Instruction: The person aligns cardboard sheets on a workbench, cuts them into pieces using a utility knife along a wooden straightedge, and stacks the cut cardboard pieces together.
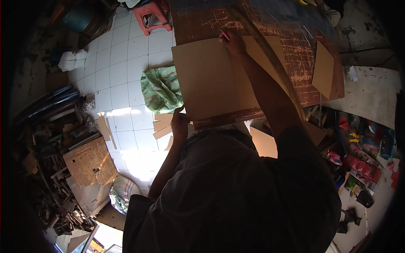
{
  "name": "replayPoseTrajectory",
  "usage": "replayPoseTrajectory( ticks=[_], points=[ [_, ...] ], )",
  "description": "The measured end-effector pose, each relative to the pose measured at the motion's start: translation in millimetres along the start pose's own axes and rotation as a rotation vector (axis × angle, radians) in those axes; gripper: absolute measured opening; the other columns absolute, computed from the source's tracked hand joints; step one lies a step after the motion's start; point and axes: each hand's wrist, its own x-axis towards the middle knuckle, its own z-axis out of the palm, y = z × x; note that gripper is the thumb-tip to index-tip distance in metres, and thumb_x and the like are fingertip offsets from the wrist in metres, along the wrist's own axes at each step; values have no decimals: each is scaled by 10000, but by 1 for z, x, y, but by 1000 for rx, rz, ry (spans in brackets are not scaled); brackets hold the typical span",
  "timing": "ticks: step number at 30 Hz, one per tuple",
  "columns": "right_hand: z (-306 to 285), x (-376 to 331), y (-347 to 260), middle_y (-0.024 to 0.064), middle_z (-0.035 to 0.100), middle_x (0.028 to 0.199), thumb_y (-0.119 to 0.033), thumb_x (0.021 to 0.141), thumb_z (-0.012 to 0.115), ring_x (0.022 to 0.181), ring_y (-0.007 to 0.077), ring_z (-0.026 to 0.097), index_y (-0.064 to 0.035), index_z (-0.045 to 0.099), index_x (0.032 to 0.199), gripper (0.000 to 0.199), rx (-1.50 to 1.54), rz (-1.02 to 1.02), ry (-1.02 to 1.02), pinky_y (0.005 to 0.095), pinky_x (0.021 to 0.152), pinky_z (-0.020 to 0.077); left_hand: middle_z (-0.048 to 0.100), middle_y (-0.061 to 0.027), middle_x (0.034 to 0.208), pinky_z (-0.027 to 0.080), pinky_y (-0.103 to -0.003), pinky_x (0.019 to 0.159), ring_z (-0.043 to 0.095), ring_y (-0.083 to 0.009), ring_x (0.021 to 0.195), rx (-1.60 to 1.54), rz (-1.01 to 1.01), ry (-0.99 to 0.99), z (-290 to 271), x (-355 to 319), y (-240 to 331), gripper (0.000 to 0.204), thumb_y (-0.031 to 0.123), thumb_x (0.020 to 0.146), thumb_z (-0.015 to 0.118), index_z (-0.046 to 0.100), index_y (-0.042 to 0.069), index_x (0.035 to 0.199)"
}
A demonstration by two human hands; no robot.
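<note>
A large brown sheet of cardboard or thin board (204, 78) lies on the worn reddish-brown worktable (299, 63). My right hand (234, 44) is at its far edge, fingers closed round a small red-handled tool (225, 35) with a thin dark tip; its exact kind is unclear. My left hand (180, 125) is at the sheet's near left corner, its fingers closed at the edge there. A long narrow strip (270, 52), curved in this view, runs over the sheet to the right of my right forearm.
A smaller brown offcut (323, 69) lies on the table's right side. Left of the table are a green striped sack (162, 88), cut strips (162, 126) and a red plastic stool (152, 17) on white tiles. Clutter and packets (363, 168) sit at the right.
</note>
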Motion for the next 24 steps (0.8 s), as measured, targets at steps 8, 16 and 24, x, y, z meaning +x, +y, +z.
replayPoseTrajectory(
  ticks=[8,16,24],
  points=[
    [-76,-57,21,152,691,1078,-256,904,723,992,314,678,-55,666,1166,335,-170,122,204,415,849,524,649,-95,839,530,-340,691,652,-190,750,45,-32,2,-6,-2,13,529,71,905,682,516,117,1406],
    [-163,-169,71,183,629,897,-351,916,702,841,368,645,-22,659,1087,373,-163,363,252,467,739,502,482,-180,1371,358,-517,1091,467,-389,1233,571,510,123,1,30,77,657,149,839,747,502,173,1448],
    [-207,-243,95,198,523,1171,-279,837,778,952,414,646,-111,604,1154,398,-551,483,253,497,803,553,495,-116,1422,379,-510,1086,454,-347,1305,685,776,-108,81,119,128,500,211,894,692,556,97,1362]
  ],
)
